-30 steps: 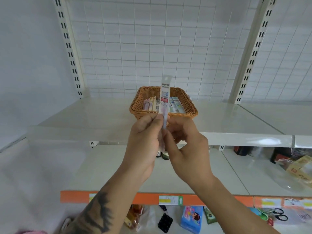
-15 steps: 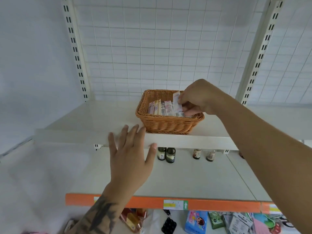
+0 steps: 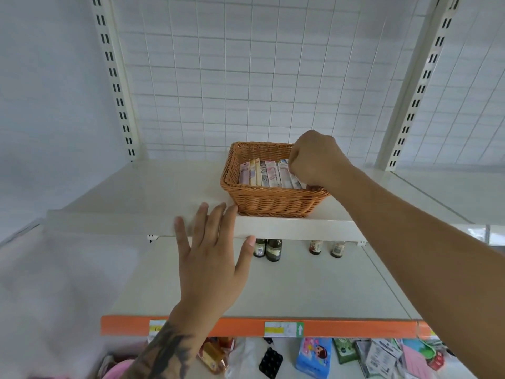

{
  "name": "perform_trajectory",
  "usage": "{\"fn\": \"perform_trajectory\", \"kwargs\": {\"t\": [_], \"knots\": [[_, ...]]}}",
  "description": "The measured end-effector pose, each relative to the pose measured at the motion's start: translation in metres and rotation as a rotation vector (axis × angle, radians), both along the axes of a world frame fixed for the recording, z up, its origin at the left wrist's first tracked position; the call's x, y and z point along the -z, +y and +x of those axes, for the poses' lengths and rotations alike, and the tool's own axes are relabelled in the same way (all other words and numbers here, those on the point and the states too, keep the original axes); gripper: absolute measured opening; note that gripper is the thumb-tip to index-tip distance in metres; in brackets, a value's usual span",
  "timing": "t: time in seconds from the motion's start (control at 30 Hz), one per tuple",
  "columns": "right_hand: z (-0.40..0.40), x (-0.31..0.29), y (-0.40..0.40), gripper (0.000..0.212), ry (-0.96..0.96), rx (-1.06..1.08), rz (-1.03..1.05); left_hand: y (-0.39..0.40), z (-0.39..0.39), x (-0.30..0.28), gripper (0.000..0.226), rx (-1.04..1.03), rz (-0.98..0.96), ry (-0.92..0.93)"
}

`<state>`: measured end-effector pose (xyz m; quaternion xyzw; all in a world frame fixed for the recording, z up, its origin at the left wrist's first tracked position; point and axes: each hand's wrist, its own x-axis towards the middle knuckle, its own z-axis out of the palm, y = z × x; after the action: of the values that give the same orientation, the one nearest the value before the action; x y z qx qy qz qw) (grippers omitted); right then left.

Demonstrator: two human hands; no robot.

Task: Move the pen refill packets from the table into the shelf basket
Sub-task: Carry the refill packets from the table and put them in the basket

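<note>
my right hand [image 3: 314,160] curled over basket [image 3: 270,203] right side, hold on packets [image 3: 269,173] hidden | left hand [image 3: 210,258] flat, empty, at shelf [image 3: 131,192] front edge | risk: knuckles nudge basket

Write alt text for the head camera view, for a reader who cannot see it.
A person's right hand reaches, fingers curled, into a wicker basket of pen refill packets on a white shelf. Their left hand is spread open by the shelf's front edge; small bottles stand on the shelf below.

The right hand [image 3: 314,160] was curled inside the brown woven wicker basket [image 3: 262,201], upon upright pen refill packets [image 3: 269,175]; the left hand [image 3: 210,258] was spread flat below.
</note>
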<state>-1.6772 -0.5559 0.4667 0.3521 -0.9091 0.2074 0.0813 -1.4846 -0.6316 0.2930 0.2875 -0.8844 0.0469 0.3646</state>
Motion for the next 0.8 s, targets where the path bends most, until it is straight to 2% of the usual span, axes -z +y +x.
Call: {"fn": "perform_trajectory", "kwargs": {"t": [0.1,0.17,0.27,0.33,0.43,0.6,0.8], "knots": [[0.016,0.026,0.029,0.009,0.144,-0.156,-0.241,0.000,0.001,0.001,0.066,-0.004,0.000,-0.019],[0.030,0.063,0.051,0.028,0.317,-0.265,-0.395,0.004,0.002,0.002,0.069,-0.017,0.022,-0.027],[0.040,0.122,0.074,0.052,0.549,-0.302,-0.376,0.014,0.004,0.009,0.071,-0.028,0.046,-0.021],[0.041,0.153,0.083,0.056,0.614,-0.326,-0.371,0.021,0.010,0.015,0.072,-0.040,0.044,-0.040],[0.049,0.189,0.091,0.053,0.596,-0.391,-0.359,0.036,0.024,0.028,0.070,-0.079,0.074,-0.085],[0.070,0.251,0.100,0.051,0.464,-0.646,-0.269,0.082,0.064,0.078,0.065,-0.169,0.209,-0.169],[0.129,0.339,0.096,0.055,0.281,-0.968,0.015,0.157,0.150,0.164,0.065,-0.539,0.490,-0.349]]}}
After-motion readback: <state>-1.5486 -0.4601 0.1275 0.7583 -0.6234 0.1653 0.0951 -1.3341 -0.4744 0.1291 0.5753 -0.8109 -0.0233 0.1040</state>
